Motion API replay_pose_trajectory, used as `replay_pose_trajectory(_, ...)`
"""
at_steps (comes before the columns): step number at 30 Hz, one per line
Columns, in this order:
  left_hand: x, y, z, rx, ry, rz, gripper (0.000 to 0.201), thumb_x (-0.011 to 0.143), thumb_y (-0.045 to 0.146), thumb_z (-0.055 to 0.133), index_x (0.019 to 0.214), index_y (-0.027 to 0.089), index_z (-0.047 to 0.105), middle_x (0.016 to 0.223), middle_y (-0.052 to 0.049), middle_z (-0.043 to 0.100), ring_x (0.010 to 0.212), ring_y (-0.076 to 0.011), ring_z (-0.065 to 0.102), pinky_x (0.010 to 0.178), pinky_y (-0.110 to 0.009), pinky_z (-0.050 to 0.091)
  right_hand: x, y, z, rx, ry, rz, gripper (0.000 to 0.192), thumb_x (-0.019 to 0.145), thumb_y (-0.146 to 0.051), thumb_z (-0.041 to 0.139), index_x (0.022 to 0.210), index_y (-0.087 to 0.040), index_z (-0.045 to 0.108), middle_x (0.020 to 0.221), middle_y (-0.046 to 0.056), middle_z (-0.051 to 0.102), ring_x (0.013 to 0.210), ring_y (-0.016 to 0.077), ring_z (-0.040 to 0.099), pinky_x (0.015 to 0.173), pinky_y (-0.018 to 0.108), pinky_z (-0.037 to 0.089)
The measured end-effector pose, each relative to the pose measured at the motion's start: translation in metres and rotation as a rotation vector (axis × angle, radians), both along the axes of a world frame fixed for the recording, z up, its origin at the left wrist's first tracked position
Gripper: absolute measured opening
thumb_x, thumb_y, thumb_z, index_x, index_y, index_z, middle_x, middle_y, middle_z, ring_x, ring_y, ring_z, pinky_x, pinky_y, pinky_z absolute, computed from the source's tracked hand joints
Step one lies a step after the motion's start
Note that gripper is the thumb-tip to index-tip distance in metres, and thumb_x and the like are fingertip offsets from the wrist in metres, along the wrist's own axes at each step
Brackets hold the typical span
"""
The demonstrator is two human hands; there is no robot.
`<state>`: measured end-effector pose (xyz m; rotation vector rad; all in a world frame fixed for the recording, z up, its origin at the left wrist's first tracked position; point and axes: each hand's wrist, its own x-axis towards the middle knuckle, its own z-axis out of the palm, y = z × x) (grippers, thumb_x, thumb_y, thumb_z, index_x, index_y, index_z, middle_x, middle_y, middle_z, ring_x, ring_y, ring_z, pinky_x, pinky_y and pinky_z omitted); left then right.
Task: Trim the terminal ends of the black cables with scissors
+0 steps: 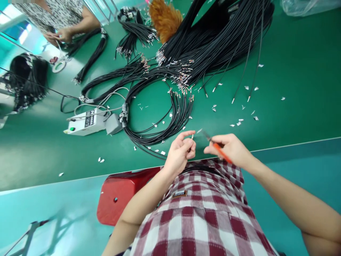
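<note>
Closest to my lens is one red-and-white checked shirt point(202, 217), and just past it one red plastic stool point(119, 193) at the edge of the green table point(293, 71). I have two hands up over that edge, close together but not touching. My left hand point(179, 153) is curled, thumb and forefinger pinched shut on the end of one thin black cable, whose small metal tip point(192, 135) shows just above the fingertips. My right hand point(231, 147) is closed around one orange-handled tool point(217, 147); its dark metal nose points toward the cable tip and stops just short of it. Whether the nose is open or closed is too blurred for me to tell.

Beyond my hands lies one loose coil of black cables point(160, 117) with bare metal ends, and further back one much larger heap of the same cables point(213, 39); the strands are too many for me to count. One white control box point(85, 122) with one green button sits left of the coil, one grey box beside it. Dozens of small white scraps point(239, 122) are scattered across the table. One orange feather duster point(163, 17) lies at the far side. One other person's two hands point(57, 35) work at the far left corner.
</note>
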<state>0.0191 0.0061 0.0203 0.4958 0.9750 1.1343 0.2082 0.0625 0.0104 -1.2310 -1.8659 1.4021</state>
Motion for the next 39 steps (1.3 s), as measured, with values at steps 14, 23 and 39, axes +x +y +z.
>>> replay_pose_trajectory(14,0.008,-0.009,0.013,0.052,0.318,-0.103,0.031,0.077,0.039,0.079,0.078,0.014,0.060,0.055,0.004,0.056,0.042,-0.0061,0.048,0.044,-0.019,0.033,-0.010,-0.008,0.019,-0.268,0.315,-0.173,0.040,0.069,-0.051,0.082,0.074,-0.020,0.058,0.080,0.001,0.065,0.072,0.0147,0.057,0.072,0.029,0.047)
replay_pose_trajectory(23,0.008,-0.017,0.010,0.220,0.658,-0.045,0.015,0.081,0.025,0.074,0.074,0.016,0.065,0.067,0.000,0.061,0.057,-0.0102,0.052,0.056,-0.022,0.044,-0.019,-0.012,0.024,-0.283,0.392,-0.201,0.038,0.062,-0.040,0.089,0.075,-0.020,0.059,0.075,-0.001,0.064,0.068,0.0139,0.059,0.070,0.029,0.050)
replay_pose_trajectory(39,0.001,-0.012,0.013,0.099,0.191,-0.136,0.028,0.077,0.034,0.081,0.077,0.014,0.060,0.059,0.002,0.057,0.045,-0.0054,0.047,0.046,-0.019,0.033,-0.036,-0.013,-0.008,-0.698,0.797,-0.086,0.039,0.065,-0.038,0.084,0.077,-0.023,0.050,0.065,-0.007,0.057,0.055,0.0101,0.056,0.059,0.026,0.050)
